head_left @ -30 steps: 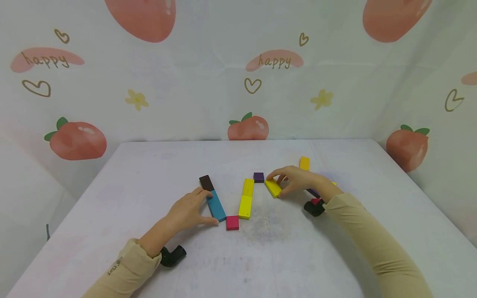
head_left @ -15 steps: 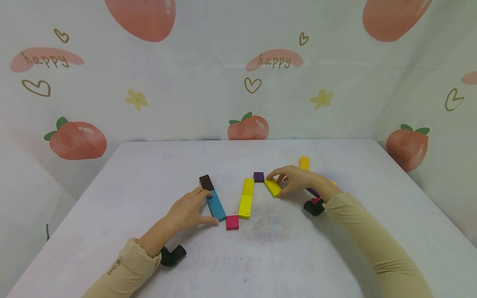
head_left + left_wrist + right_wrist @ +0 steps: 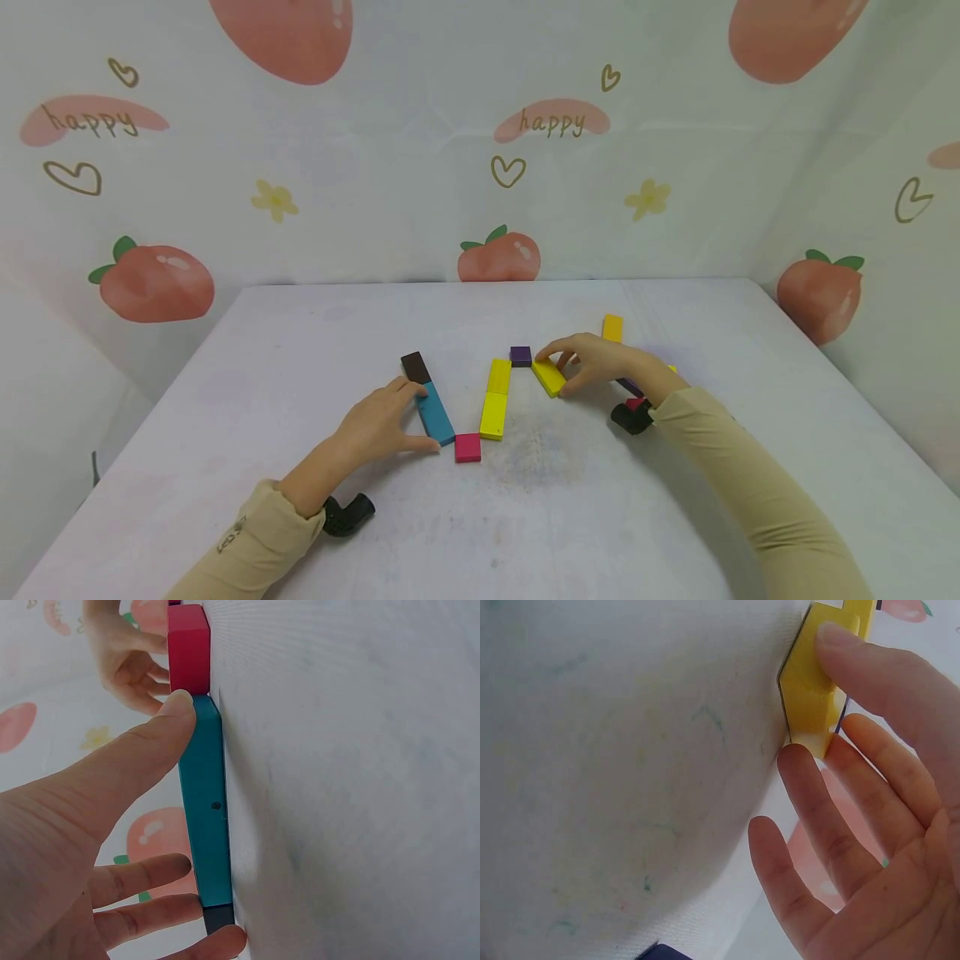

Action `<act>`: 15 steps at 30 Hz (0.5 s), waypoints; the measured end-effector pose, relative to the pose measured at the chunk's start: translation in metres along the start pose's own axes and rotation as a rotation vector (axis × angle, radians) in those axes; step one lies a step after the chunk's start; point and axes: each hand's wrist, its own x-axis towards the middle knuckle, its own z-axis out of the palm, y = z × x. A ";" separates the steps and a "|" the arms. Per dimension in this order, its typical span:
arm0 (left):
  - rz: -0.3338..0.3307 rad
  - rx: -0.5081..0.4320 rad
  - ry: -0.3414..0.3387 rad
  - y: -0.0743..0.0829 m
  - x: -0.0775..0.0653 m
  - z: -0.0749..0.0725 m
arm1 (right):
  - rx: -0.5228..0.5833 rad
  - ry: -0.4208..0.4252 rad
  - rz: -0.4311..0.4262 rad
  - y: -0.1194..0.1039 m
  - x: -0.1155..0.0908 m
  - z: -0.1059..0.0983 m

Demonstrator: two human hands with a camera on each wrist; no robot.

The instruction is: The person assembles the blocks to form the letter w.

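Right hand (image 3: 596,362) of the person pinches a yellow block (image 3: 550,378) lengthwise, thumb at its near end and index finger at its far end, the little finger well clear. That block lies flat on the tabletop (image 3: 540,533), with a purple block (image 3: 521,357) just left of the index fingertip (whether the corners quite touch, I cannot tell). Left hand (image 3: 382,421) spreads its thumb and fingers apart along a blue block (image 3: 437,417): the thumb tip is at the block's near corner, the fingers are by its far part and a dark block (image 3: 416,367), and nothing is clamped. Just past the left thumb sits a red block (image 3: 468,447), from which a pair of yellow pieces (image 3: 496,400) runs away towards the purple block. The step in hand looks like setting the yellow block at the end of this zigzag. The next move probably calls for a light nudge, then letting go without dragging its neighbour. An orange-yellow block (image 3: 612,327) just beyond the right hand asks for care too.
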 end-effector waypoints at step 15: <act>-0.002 -0.005 -0.005 0.001 0.000 -0.001 | 0.017 0.000 0.026 0.000 -0.002 0.000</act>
